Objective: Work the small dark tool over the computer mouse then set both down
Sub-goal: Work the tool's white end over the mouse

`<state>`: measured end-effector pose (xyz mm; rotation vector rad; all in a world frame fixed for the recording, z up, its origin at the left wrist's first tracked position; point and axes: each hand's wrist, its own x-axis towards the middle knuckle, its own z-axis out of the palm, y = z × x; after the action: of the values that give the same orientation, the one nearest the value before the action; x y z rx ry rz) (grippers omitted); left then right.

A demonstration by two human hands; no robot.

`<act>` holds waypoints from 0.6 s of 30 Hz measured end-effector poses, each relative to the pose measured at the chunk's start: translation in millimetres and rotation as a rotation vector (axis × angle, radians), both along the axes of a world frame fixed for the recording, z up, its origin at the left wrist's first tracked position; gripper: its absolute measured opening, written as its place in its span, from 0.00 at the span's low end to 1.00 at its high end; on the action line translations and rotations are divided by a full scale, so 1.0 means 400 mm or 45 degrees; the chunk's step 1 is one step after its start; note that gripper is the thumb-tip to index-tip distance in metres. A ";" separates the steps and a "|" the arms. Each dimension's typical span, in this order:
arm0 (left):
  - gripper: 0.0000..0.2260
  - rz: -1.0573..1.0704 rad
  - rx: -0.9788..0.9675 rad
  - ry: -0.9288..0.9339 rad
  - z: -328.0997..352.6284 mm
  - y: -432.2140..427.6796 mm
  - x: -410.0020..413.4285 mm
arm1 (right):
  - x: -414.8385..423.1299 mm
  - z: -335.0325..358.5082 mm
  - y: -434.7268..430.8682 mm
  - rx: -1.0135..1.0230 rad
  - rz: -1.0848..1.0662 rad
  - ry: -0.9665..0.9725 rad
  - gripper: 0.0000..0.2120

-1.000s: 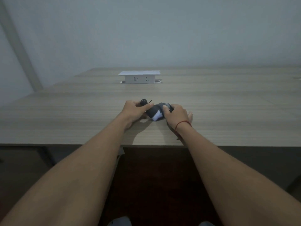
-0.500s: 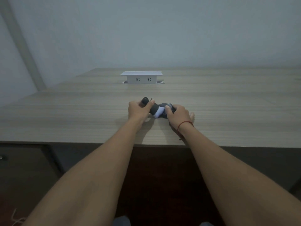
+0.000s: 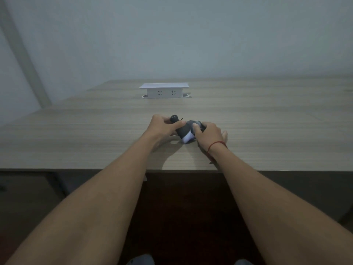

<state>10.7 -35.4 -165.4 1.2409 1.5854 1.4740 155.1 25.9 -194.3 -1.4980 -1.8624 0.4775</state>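
The small dark tool (image 3: 174, 118) pokes up leftward; the dark, white-ended computer mouse (image 3: 186, 133) sits tilted beside it.

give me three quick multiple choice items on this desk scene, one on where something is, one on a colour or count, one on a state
1. Where is the white socket box?
A. at the near desk edge
B. far across the desk, beyond the hands
C. under the desk

2. What colour is the band on the right wrist?
A. red
B. green
C. white

3. What state is the computer mouse in?
A. lying alone on the desk
B. plugged into the box
C. gripped between both hands

Answers:
1. B, the box stands on the desk well behind both hands.
2. A, a thin red string circles that wrist.
3. C, the left hand, which also holds the small dark tool, and the right hand both close on it.
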 end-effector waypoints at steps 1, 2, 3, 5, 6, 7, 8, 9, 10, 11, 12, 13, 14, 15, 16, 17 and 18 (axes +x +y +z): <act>0.06 -0.009 -0.011 0.016 0.008 -0.001 0.005 | 0.000 0.001 -0.001 -0.003 -0.005 -0.005 0.21; 0.07 0.024 -0.005 0.025 0.013 0.002 0.011 | -0.001 0.001 -0.003 -0.011 -0.006 -0.005 0.20; 0.09 0.088 0.020 0.011 0.013 0.006 0.016 | -0.001 0.001 -0.006 -0.016 -0.003 -0.001 0.20; 0.14 0.158 0.057 -0.111 0.008 0.010 0.027 | -0.001 0.002 -0.010 -0.017 0.012 0.012 0.19; 0.14 0.141 0.054 -0.180 0.005 0.008 0.031 | 0.001 0.003 -0.010 -0.013 0.020 0.014 0.18; 0.14 0.117 0.046 -0.201 0.002 0.008 0.030 | 0.003 0.003 -0.010 -0.007 0.021 0.014 0.18; 0.13 0.131 0.030 -0.132 0.001 0.009 0.022 | 0.004 0.003 -0.010 -0.002 0.019 0.018 0.18; 0.14 0.176 0.023 -0.024 0.003 0.007 0.015 | 0.005 0.004 -0.010 -0.002 0.015 0.022 0.18; 0.15 0.266 0.034 0.046 0.006 0.008 0.007 | 0.005 0.004 -0.011 -0.003 0.015 0.024 0.18; 0.16 0.360 0.062 0.062 0.007 0.007 -0.001 | 0.004 0.004 -0.013 -0.007 0.024 0.021 0.18; 0.17 0.391 0.088 0.010 0.006 0.006 -0.005 | 0.002 0.002 -0.015 -0.009 0.036 0.016 0.18; 0.17 0.363 0.110 -0.069 0.007 0.003 -0.001 | 0.000 0.000 -0.015 -0.006 0.045 0.015 0.17; 0.15 0.310 0.107 -0.153 0.001 0.006 0.006 | -0.001 -0.001 -0.013 -0.002 0.048 0.018 0.17; 0.13 0.292 0.102 -0.157 -0.007 0.010 0.015 | -0.002 0.000 -0.011 0.000 0.047 0.022 0.16; 0.13 0.339 0.090 -0.048 -0.011 0.015 0.022 | -0.003 0.001 -0.011 0.003 0.043 0.028 0.16; 0.15 0.415 0.082 0.100 -0.013 0.019 0.026 | -0.003 0.002 -0.011 0.008 0.039 0.034 0.16; 0.15 0.512 0.085 0.233 -0.013 0.022 0.027 | -0.002 0.002 -0.011 0.011 0.037 0.039 0.16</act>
<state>21.7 -26.5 -170.7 1.1671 2.0130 1.7071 154.1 21.5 -193.3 -1.4517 -1.8626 0.5029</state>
